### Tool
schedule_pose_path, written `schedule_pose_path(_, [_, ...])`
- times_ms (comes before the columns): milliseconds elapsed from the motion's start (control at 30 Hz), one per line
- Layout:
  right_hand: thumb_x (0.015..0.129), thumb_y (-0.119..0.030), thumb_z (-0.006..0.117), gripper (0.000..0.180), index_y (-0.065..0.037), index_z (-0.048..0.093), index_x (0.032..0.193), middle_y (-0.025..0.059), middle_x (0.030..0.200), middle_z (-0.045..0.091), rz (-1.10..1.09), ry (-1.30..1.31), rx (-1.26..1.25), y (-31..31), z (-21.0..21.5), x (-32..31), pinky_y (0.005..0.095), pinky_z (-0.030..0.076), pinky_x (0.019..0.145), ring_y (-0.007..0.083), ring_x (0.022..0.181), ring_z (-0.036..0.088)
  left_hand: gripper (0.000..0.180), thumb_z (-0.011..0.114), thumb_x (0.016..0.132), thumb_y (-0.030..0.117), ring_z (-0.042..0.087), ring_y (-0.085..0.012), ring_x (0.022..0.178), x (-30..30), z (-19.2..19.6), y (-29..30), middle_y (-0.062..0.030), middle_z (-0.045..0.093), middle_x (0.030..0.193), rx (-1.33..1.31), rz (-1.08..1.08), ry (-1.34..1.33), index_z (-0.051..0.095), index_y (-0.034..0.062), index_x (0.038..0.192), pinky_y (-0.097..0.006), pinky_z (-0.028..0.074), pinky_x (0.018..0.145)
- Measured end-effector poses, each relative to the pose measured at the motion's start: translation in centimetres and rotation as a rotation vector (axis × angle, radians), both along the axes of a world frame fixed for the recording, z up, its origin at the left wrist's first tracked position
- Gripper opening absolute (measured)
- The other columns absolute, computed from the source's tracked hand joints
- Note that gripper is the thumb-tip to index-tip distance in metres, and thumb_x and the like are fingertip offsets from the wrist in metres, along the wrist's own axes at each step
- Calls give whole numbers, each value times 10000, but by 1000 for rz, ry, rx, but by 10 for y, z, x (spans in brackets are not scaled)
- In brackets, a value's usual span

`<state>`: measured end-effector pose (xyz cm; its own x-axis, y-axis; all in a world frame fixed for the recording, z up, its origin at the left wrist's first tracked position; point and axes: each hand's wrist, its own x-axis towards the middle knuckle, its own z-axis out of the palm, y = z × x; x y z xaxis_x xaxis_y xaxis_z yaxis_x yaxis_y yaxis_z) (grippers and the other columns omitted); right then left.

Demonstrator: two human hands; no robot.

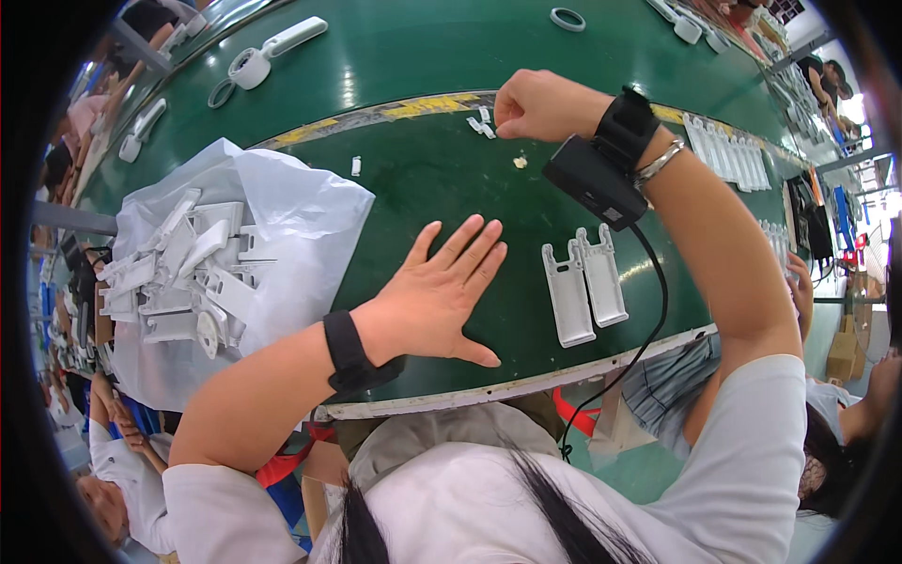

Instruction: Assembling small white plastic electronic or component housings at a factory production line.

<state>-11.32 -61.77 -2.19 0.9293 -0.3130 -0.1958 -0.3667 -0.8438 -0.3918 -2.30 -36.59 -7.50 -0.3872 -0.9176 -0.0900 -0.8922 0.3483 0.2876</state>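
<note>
My left hand lies over the green table with its fingers spread and nothing in it. Farther off, my right hand is curled closed at the yellow-and-black tape; whatever its fingers hold, if anything, is hidden. Right beside its fingertips are several small white plastic pieces. Another small white piece lies apart, farther left. Two long white plastic housings rest side by side to the right of my left hand. A clear plastic bag at the left holds a heap of white plastic parts.
Beyond the yellow-and-black tape lie a white handheld device and grey rings. A row of white parts sits at the far right. A black cable hangs from the box on my right wrist. Other people work on both sides.
</note>
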Motion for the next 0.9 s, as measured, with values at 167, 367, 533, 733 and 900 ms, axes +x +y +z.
schedule_pose_path(167, [772, -228, 709, 234, 2, 670, 785, 169, 750, 664, -242, -124, -37, 8, -36, 16, 383, 511, 660, 297, 722, 660, 1134, 628, 669, 712, 129, -347, 1433, 1, -2, 0, -214, 192, 1527, -2, -2, 31, 277, -55, 1428, -548, 101, 1118])
schedule_pose_path(367, [833, -118, 626, 179, 61, 619, 822, 230, 869, 638, -85, -7, -179, 25, -34, 16, 470, 495, 761, 384, 901, 622, 1145, 580, 689, 750, 103, -342, 1439, 5, -3, 3, -211, 162, 1539, 12, 0, 16, 258, -53, 1439, -546, 83, 1125])
schedule_pose_path(533, [862, -96, 605, 131, -20, 498, 876, 146, 825, 586, -33, -172, -211, 27, -45, -9, 433, 454, 715, 339, 819, 582, 1153, 576, 691, 752, 91, -336, 1443, 1, -2, 0, -208, 157, 1541, 14, -14, -5, 236, -50, 1446, -537, 74, 1128])
schedule_pose_path(733, [820, -58, 647, 214, 18, 591, 1012, 118, 783, 651, -151, -261, 112, 42, 12, -60, 310, 495, 669, 198, 722, 632, 1156, 603, 675, 739, 108, -339, 1441, 0, -2, -2, -218, 177, 1531, 4, -4, -34, 244, -50, 1440, -532, 92, 1127])
schedule_pose_path(900, [790, -49, 662, 109, -18, 681, 892, 94, 777, 664, -159, -270, 212, 87, 22, -113, 297, 505, 655, 205, 705, 643, 1159, 588, 675, 751, 114, -321, 1444, -1, -3, -2, -210, 187, 1531, 20, 9, -105, 240, -41, 1447, -523, 92, 1138])
